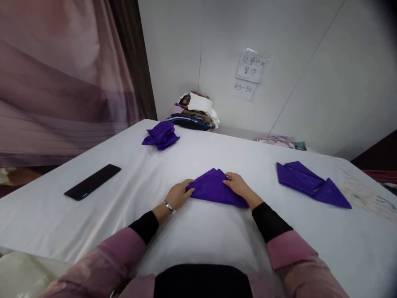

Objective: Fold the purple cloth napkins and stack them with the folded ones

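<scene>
A purple cloth napkin [214, 188], folded into a triangle, lies on the white-covered table [198, 231] in front of me. My left hand [180, 194] pinches its left corner between thumb and fingers. On the napkin's upper right edge, my right hand [236, 184] has its thumb on top, with the fingers curled behind and partly hidden. The triangle's long edge faces me, and its top shows two small layered points.
A crumpled purple cloth [161, 135] sits at the back left, and folded purple napkins [304, 182] lie to the right. A black phone-like slab [93, 182] rests on the left. Stacked clothes [195, 109] stand by the wall, below and left of a paper sign [252, 66].
</scene>
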`<state>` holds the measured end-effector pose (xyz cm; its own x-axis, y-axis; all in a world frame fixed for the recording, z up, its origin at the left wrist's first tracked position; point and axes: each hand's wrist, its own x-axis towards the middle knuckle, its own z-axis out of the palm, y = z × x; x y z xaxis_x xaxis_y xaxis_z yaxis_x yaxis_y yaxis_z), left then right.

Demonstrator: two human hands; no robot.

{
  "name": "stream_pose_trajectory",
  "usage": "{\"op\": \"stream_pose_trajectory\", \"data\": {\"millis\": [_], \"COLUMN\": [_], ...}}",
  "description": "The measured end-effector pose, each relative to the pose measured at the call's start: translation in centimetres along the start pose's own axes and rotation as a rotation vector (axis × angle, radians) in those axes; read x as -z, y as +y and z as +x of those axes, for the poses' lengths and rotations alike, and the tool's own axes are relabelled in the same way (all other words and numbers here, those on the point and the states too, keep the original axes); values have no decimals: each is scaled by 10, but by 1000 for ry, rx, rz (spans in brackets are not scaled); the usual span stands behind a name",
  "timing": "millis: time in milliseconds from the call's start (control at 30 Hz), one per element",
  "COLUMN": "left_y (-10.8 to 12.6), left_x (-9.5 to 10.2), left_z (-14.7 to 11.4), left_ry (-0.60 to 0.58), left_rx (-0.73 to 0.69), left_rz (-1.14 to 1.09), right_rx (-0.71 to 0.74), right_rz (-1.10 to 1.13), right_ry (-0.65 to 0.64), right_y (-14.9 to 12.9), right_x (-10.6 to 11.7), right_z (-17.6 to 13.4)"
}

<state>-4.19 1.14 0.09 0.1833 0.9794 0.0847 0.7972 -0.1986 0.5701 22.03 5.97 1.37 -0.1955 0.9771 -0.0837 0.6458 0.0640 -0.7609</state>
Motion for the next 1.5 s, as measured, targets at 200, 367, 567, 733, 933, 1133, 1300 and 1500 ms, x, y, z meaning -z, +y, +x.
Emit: {"op": "stream_pose_trajectory", "data": {"millis": [200,367,567,733,933,1133,1300,1500], "left_y": [-12,-25,-34,-38,-41,-49,-56,-54], "left_x": [-2,6,14,17,15,30,58,63], "left_z": [-2,-2,-4,-3,-2,-1,-1,-3], "left_ry": [144,124,75,58,9,-80,-154,-170], "left_rx": [-69,-77,-72,-33,-26,-57,-33,-130], "left_rz": [-3,-71,-101,-124,-126,-185,-142,-142], "right_rx": [-17,-6,30,85,72,89,98,93], "right_rz": [-121,-319,-474,-500,-584,-605,-613,-637], "right_ry": [101,131,155,177,178,186,202,192], "right_y": [6,2,1,8,10,12,16,17], "right_x": [-15,-19,-26,-33,-36,-37,-37,-36], "right_z": [12,10,12,14,13,14,13,12]}}
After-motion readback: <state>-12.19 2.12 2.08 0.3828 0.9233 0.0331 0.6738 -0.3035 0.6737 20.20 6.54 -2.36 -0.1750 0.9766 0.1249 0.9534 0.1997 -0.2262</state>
